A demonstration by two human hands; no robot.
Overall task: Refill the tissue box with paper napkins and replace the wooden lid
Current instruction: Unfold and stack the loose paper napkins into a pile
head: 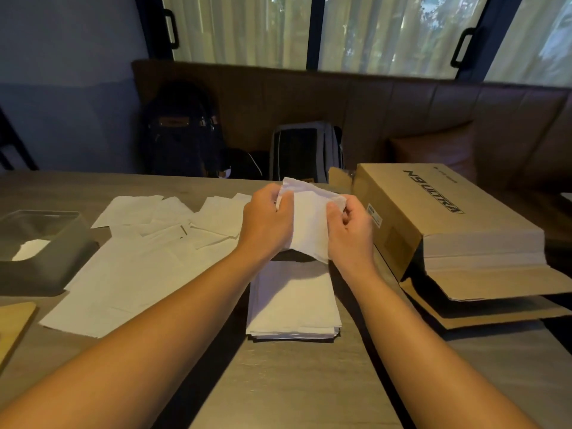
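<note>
Both hands hold one white paper napkin (309, 224) in the air above the table's middle. My left hand (266, 226) pinches its left edge and my right hand (351, 230) pinches its right edge. Below them lies a neat stack of folded napkins (294, 301). Several loose napkins (139, 267) are spread flat to the left. The grey tissue box (58, 261) stands open at the far left with a bit of white paper inside. A corner of the wooden lid (12, 326) shows at the left edge.
A brown cardboard carton (442, 218) with open flaps lies on the table at the right, close to my right hand. Behind the table runs a brown bench with two dark backpacks (306, 150) and a cushion (433, 150).
</note>
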